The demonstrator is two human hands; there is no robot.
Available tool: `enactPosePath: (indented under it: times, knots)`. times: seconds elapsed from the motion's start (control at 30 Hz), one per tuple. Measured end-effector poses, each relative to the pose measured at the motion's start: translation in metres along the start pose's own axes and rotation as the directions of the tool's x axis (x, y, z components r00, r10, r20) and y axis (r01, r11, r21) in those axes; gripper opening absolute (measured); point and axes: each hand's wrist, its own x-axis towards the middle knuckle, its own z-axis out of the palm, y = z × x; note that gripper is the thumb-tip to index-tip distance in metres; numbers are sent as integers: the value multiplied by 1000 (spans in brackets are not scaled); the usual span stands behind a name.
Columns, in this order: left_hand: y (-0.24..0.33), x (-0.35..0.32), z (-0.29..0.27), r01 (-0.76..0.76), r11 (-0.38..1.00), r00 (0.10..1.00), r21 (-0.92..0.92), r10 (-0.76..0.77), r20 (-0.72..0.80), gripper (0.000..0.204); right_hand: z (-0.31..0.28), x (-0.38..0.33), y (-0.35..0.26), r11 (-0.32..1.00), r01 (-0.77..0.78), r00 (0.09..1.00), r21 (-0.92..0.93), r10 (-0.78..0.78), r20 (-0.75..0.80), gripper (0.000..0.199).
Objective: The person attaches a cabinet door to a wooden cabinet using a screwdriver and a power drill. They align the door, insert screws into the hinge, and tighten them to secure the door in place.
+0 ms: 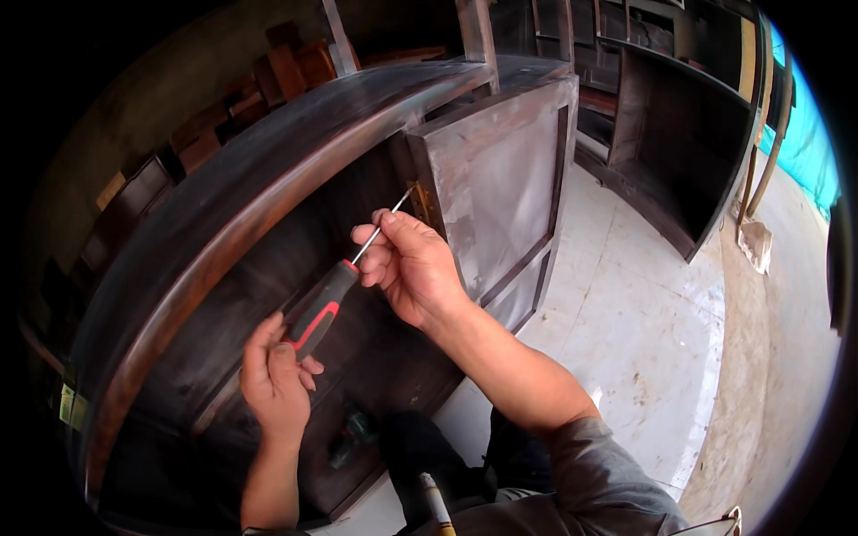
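A screwdriver with a black and red handle slants up to a brass hinge on the edge of an open cabinet door. My left hand is closed around the butt of its handle. Higher up, the fingers of my right hand pinch the thin metal shaft. The tip meets the hinge, though the screw there is too small to make out. The dark wooden cabinet has a curved top edge, and its inside lies in shadow behind my hands.
A dark green power tool lies in the cabinet's shadowed lower part. Another dark cabinet stands on the pale floor at the right. Reddish-brown wooden pieces are stacked behind. A cigarette shows at the lower edge.
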Motion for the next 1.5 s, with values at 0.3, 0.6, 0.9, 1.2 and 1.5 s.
enactPosePath:
  times: [0.3, 0.6, 0.9, 1.2, 1.5]
  knots:
    - [3, 5, -8, -130, 985, 991, 113, 127, 33, 35, 0, 4, -3, 999, 32, 999, -9, -32, -22, 22]
    - [-2, 4, -5, -263, 944, 964, 198, 246, 105, 31, -2, 3, 1, 999, 48, 999, -6, -48, -18, 22]
    - [7, 11, -4, -636, 590, 758, 498, 600, 257, 40, -5, 0, 0, 1000, 17, 1000, -24, -16, 18, 21]
    - [15, 13, 3, -655, 582, 729, 483, 655, 199, 31, -5, -2, -1, 999, -1, 1000, -48, 1, 11, 20]
    - [20, 7, 5, -524, 772, 850, 359, 500, 166, 29, -1, -2, -7, 998, 2, 1000, -58, -3, -19, 20]
